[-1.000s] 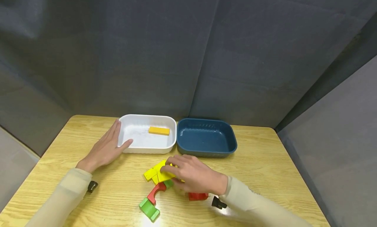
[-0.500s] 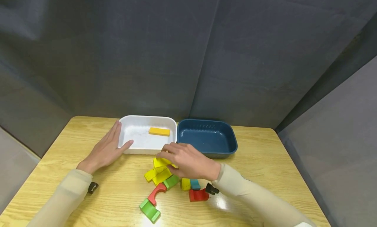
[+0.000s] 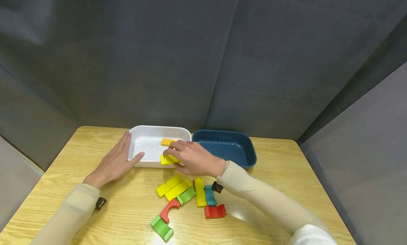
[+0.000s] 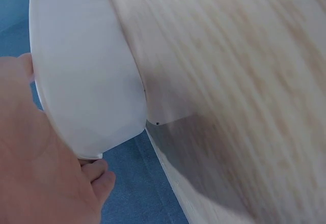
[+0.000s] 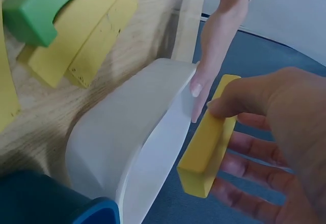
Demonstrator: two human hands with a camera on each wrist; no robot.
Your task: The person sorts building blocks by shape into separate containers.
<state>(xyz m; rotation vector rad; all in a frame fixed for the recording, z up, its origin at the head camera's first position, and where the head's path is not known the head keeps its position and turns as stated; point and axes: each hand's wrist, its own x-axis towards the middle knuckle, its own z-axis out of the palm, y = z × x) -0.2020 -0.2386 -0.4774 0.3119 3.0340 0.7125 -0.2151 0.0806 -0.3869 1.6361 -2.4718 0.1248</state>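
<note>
My right hand (image 3: 195, 158) pinches a yellow block (image 3: 168, 160) between thumb and fingers, above the front rim of the white bin (image 3: 144, 144). In the right wrist view that yellow block (image 5: 204, 142) is a long rectangular bar. My left hand (image 3: 112, 160) rests at the bin's left end, fingers straight along its side and thumb over the front rim. Inside the bin lies an orange-yellow block (image 3: 167, 142), partly covered by my right hand. In the left wrist view, my left hand (image 4: 43, 147) touches the bin's wall (image 4: 91, 71).
To the right stands a dark blue bin (image 3: 222, 148). In front of the bins lie more yellow blocks (image 3: 178, 189), green arched blocks (image 3: 162, 228), a red arch (image 3: 169, 209), a red curved block (image 3: 215, 211) and a blue one (image 3: 210, 195). Grey cloth (image 3: 159, 61) hangs behind the table.
My right hand has lifted a yellow block from the pile and carried it up and left to the white bin. My left hand has stayed in place.
</note>
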